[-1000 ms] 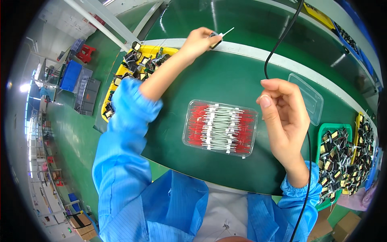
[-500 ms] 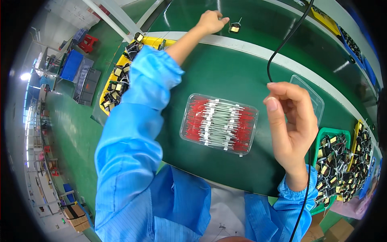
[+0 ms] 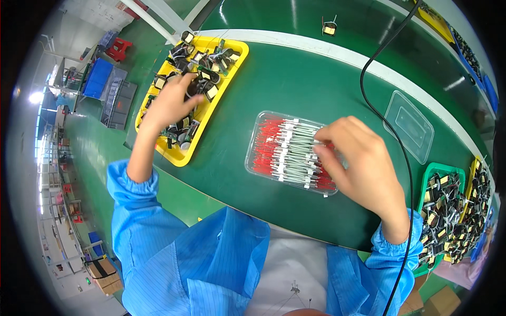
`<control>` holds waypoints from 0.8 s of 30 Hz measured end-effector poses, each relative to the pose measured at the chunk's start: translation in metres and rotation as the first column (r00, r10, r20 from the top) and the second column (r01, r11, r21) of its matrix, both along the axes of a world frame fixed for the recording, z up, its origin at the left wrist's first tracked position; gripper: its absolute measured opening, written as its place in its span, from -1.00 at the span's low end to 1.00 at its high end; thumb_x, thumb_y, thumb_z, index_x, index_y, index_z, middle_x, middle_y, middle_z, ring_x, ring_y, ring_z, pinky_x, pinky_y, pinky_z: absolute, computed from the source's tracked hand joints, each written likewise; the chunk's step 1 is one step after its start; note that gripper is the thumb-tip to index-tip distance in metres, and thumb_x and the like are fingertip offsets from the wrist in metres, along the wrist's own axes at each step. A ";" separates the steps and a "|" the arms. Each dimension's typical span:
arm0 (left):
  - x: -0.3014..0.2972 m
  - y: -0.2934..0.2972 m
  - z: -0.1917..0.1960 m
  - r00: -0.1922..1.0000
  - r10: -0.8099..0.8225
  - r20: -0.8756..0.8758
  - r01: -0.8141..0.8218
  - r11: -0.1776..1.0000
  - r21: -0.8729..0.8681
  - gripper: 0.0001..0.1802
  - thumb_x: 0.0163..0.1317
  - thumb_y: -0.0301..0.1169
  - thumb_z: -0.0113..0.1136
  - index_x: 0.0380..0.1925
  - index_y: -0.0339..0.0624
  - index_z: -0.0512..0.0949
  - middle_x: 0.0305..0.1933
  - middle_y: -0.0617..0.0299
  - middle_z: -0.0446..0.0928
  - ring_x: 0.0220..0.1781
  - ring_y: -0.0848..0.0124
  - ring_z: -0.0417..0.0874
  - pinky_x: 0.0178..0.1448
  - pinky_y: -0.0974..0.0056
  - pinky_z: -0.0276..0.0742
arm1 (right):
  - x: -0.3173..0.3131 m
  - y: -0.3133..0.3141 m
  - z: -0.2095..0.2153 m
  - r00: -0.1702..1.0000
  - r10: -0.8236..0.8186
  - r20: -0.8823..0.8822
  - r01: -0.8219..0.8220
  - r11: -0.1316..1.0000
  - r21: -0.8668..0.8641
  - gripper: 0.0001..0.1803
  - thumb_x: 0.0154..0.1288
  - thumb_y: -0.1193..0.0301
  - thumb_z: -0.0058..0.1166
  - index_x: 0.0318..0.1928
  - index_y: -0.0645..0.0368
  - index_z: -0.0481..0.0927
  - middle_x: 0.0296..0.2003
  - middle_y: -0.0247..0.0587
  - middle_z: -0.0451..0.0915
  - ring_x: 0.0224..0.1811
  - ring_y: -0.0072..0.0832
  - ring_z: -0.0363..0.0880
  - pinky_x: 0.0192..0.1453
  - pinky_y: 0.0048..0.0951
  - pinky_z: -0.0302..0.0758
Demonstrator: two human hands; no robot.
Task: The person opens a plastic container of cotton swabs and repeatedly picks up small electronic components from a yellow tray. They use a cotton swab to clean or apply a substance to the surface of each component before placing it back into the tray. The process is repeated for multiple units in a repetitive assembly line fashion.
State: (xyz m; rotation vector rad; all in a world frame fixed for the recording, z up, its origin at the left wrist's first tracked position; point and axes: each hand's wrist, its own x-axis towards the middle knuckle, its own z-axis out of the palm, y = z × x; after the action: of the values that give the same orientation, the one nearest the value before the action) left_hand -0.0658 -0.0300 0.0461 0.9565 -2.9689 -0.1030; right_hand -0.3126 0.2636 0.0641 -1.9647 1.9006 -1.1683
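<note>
My left hand (image 3: 171,102) is over a yellow tray (image 3: 210,124) at the left, its fingers spread among small black coil parts (image 3: 208,73) with pale yellow labels and wires. Nothing shows in its grasp. At the right side of a clear plastic box (image 3: 254,165), my right hand (image 3: 363,160) hovers with curled fingers; thumb and forefinger stand slightly apart over the contents. Inside the box lie many thin grey-white leads (image 3: 295,150) with red ends and small white tabs, side by side. The right hand covers part of the box's right end.
One black coil part (image 3: 329,27) sits beyond the white table edge. A clear lid (image 3: 414,126) lies right of the box. A black cable (image 3: 390,126) hangs down past my right arm. Green (image 3: 428,176) and yellow bins of coil parts stand at the right.
My left hand has come back from beside the lone coil part at the far side to the yellow tray. My right hand has lowered leftward to the box of leads.
</note>
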 end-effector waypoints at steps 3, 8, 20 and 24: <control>0.003 0.022 -0.022 0.991 0.059 -0.121 -0.071 0.992 -0.100 -0.31 0.15 -0.22 0.27 0.24 -0.22 0.28 0.04 -0.13 0.48 0.06 0.05 0.50 0.19 0.08 0.39 | -0.002 0.004 -0.002 0.985 0.080 -0.151 -0.059 0.989 0.138 -0.88 0.05 0.51 0.19 -0.44 0.23 0.50 -0.46 -0.19 0.46 -0.32 -0.25 0.45 -0.31 -0.26 0.49; 0.000 0.024 -0.030 0.945 0.162 -0.285 -0.187 0.981 -0.061 -0.40 0.12 -0.06 0.28 -0.03 -0.37 0.52 -0.14 -0.14 0.57 -0.02 0.03 0.52 0.10 0.10 0.44 | 0.009 0.007 -0.003 0.973 0.153 -0.174 -0.103 0.959 0.265 -0.84 -0.02 0.50 0.23 -0.39 0.25 0.53 -0.45 -0.16 0.47 -0.26 -0.21 0.46 -0.24 -0.24 0.47; -0.029 0.038 0.016 0.845 0.180 -0.504 -0.352 0.896 -0.270 -0.53 0.09 -0.17 0.35 -0.12 -0.32 0.59 -0.24 -0.06 0.61 -0.16 0.15 0.63 -0.05 0.17 0.52 | 0.009 0.005 0.001 0.970 0.145 -0.196 -0.094 0.964 0.251 -0.85 -0.01 0.53 0.22 -0.47 0.26 0.48 -0.46 -0.16 0.46 -0.25 -0.23 0.46 -0.20 -0.26 0.50; -0.049 0.058 0.027 0.567 0.167 -0.807 -0.058 0.985 0.163 -0.57 0.11 -0.29 0.36 -0.05 -0.27 0.56 -0.13 0.13 0.58 -0.11 0.36 0.62 -0.06 0.29 0.53 | 0.002 0.003 0.007 0.989 0.144 -0.018 -0.138 0.971 0.194 -0.85 0.00 0.56 0.22 -0.44 0.23 0.48 -0.50 -0.21 0.47 -0.33 -0.22 0.45 -0.20 -0.29 0.46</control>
State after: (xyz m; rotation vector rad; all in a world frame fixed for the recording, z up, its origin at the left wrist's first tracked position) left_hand -0.1148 0.0281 0.0730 0.7893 -2.0295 -0.5638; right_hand -0.3102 0.2662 0.0712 -1.9857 1.7802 -0.8851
